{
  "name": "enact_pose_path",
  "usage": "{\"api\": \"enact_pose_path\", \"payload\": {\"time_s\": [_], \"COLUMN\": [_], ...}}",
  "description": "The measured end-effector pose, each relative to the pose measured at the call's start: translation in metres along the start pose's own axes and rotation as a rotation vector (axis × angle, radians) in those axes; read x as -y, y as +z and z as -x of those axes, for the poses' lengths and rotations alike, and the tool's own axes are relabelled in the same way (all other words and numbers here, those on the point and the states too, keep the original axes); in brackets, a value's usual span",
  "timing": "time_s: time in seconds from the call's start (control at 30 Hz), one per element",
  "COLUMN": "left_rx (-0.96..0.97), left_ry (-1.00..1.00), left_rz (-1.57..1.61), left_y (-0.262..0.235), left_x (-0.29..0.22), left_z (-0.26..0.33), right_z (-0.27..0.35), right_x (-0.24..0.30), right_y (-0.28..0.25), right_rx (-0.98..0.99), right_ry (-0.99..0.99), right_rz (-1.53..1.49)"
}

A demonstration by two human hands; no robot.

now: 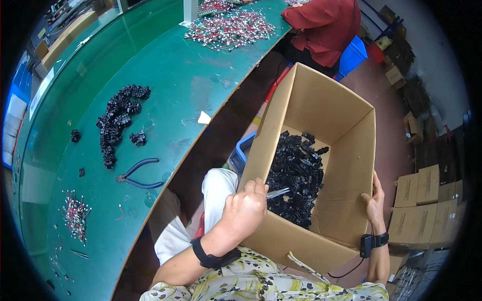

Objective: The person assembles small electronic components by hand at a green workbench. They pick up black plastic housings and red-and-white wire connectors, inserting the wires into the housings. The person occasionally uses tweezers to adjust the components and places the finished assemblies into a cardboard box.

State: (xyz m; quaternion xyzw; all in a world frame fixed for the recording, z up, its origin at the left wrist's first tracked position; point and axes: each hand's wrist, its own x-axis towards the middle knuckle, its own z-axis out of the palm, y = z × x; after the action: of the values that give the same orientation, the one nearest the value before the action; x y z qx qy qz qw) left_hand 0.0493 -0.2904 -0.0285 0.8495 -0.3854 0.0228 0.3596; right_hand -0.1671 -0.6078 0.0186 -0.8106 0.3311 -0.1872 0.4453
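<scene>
A tall open cardboard box [346,200] tilts toward me above my lap, with a heap of small black plastic parts [296,175] at its bottom. My left hand [246,208] is closed at the box's near left rim. A pointed metal tool that looks like tweezers [277,193] sticks out of that fist over the black parts. On the far right rim, my right hand [374,204] grips the cardboard, thumb on the inner side and fingers outside.
On the green table [175,110] at left lie a row of black parts [116,120], blue-handled pliers [140,174] and bundles of small red-and-white wires [76,218]. A larger wire pile [231,29] is farther back, near a person in red [321,30]. Cartons [416,210] are stacked at right.
</scene>
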Motion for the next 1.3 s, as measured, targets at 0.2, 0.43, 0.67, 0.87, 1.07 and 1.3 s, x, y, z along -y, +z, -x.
{"api": "enact_pose_path", "payload": {"time_s": [0.2,0.43,0.67,0.87,1.07,1.3], "left_rx": [0.090,0.025,0.094,0.015,0.064,0.130], "left_ry": [-0.033,-0.045,-0.108,-0.115,0.068,0.541], "left_rz": [-0.015,-0.021,-0.054,0.005,0.200,-0.144], "left_y": [-0.023,-0.031,-0.022,-0.026,-0.049,0.012], "left_x": [-0.014,-0.016,-0.001,-0.002,0.001,0.022], "left_z": [0.005,0.029,0.012,0.019,0.046,0.060], "right_z": [0.010,-0.006,-0.063,-0.032,0.017,-0.060], "right_x": [0.012,0.030,-0.022,0.073,0.209,0.168], "right_y": [-0.012,-0.009,-0.001,-0.034,0.020,0.120], "right_rx": [0.012,0.036,0.116,0.341,0.446,0.715], "right_ry": [-0.014,-0.100,-0.044,0.155,-0.397,-0.095], "right_rz": [0.011,0.010,0.169,0.549,0.330,0.244]}}
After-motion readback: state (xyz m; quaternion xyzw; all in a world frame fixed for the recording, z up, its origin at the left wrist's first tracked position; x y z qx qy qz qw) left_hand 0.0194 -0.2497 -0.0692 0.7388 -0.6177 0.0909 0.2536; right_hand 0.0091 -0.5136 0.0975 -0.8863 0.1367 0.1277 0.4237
